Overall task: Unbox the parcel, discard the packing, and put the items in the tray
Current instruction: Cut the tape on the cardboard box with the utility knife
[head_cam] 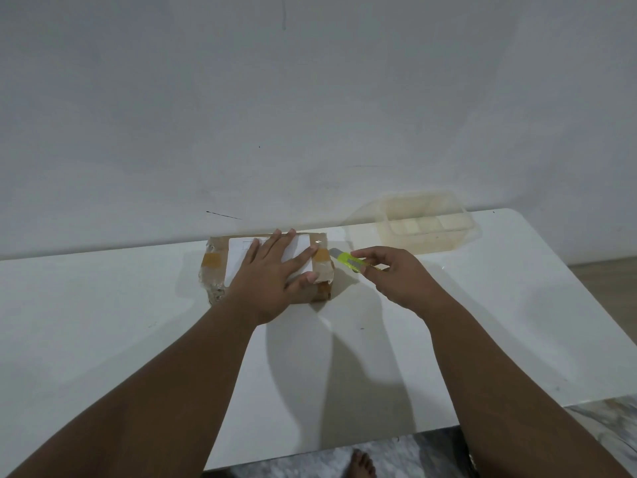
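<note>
- My left hand (272,270) lies flat and spread on top of the parcel (265,267), fingers apart over its white label (296,250), because I judge the box would slide on the smooth white table (138,322) once a blade pushes at it.
- My right hand (396,277) is pinched around the yellow-green cutter (355,264), held like a pen so I can steer the tip.
- The grey blade end points at the parcel's right edge, near the brown tape (322,255); I cannot tell if it touches yet.
- I keep my left fingertips (313,248) back from that taped edge, though the thumb sits close to where the cut would run, which is a risk.
- The parcel is unopened, wrapped in tape and clear film, near the table's far side.
- The clear tray (427,232) waits beyond my right hand, well apart from the parcel, so it stays out of the cutting.
</note>
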